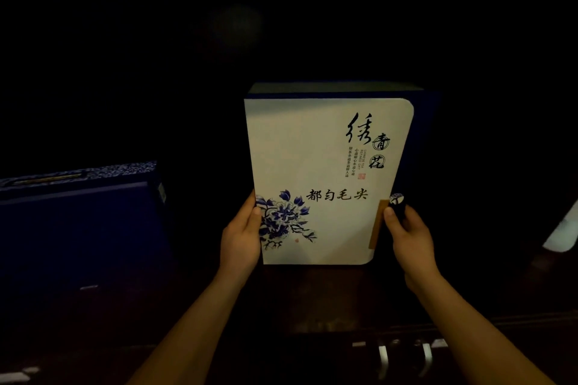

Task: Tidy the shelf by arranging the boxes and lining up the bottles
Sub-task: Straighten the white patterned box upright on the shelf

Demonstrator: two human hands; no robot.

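Your left hand (240, 237) and right hand (409, 241) are bare. Your left forearm (187, 331) and right forearm (469, 331) are uncovered from the wrist to the lower edge of view. Each thumb shows a short, plain nail. Dim light hides finer detail.

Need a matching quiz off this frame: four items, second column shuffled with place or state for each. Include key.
Column one
1. white rectangular gift box with blue flower print
2. dark blue flat box with patterned top edge
3. left hand
4. right hand

Column two
A. grips the white box's right edge, thumb just below the small blue-and-white clasp
B. sits at the far left of the view, no hand on it
C. held between both hands, centre of view
D. grips the white box's left edge, thumb beside the flower print

Pairs: 1-C, 2-B, 3-D, 4-A
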